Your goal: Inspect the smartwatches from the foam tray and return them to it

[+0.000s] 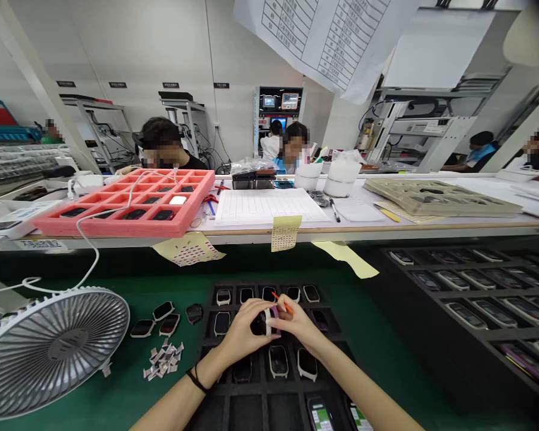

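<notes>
Because the watch case [268, 322] looks light and stiff, with a smooth face that could slip or scratch, its rim seems the safest hold. Above the black tray [247, 413], the left hand [239, 329] pinches one side; the right hand [300, 323] pinches the other, plus an orange stick [282, 302], its lower end hidden by fingers.

Bare left hand [246, 328] and right hand [297, 323], forearms [357, 377] uncovered
Thin black bands [196, 379], cord-like and plain, loop around the left wrist [210, 366]
</notes>
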A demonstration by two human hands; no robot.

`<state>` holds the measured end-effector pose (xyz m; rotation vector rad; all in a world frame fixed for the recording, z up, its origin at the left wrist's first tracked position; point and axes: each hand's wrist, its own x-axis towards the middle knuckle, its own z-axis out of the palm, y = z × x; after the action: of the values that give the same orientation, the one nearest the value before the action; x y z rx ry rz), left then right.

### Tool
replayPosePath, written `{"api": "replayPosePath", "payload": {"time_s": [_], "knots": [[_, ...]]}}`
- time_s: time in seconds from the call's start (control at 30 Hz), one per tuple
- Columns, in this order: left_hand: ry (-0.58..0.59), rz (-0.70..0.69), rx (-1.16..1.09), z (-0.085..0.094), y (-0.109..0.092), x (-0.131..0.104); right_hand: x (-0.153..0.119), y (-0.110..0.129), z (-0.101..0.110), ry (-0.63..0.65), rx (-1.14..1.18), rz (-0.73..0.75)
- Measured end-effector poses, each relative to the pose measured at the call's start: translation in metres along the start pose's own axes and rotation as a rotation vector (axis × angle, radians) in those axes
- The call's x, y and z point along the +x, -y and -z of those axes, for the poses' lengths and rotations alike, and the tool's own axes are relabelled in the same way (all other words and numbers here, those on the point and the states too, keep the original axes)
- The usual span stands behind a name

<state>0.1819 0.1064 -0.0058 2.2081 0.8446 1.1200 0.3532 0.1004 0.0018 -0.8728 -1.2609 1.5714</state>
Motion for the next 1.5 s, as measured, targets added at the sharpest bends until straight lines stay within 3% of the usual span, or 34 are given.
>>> {"api": "replayPosePath", "payload": {"time_s": [0.3, 0.6, 0.97, 1.13, 1.3, 1.5], "knots": [[-0.01, 0.096, 0.022, -0.001, 0.003, 0.002, 0.002, -0.002, 0.003, -0.011, -0.017, -0.01], [-0.011, 0.114, 0.044, -0.001, 0.004, 0.003, -0.003, 0.001, -0.006, -0.079, -0.374, 0.172], [-0.028, 0.114, 0.095, -0.002, 0.003, 0.0, -0.007, 0.002, -0.014, -0.129, -0.497, 0.202], [-0.047, 0.161, -0.033, -0.002, 0.002, 0.002, -0.004, -0.002, -0.015, -0.21, -0.414, 0.201], [-0.138, 0.24, -0.171, -0.001, 0.004, 0.004, -0.005, 0.008, -0.01, -0.225, -0.222, 0.18], [-0.135, 0.194, -0.134, -0.002, 0.005, 0.002, -0.012, 0.031, 0.01, -0.394, -0.011, 0.322]]}}
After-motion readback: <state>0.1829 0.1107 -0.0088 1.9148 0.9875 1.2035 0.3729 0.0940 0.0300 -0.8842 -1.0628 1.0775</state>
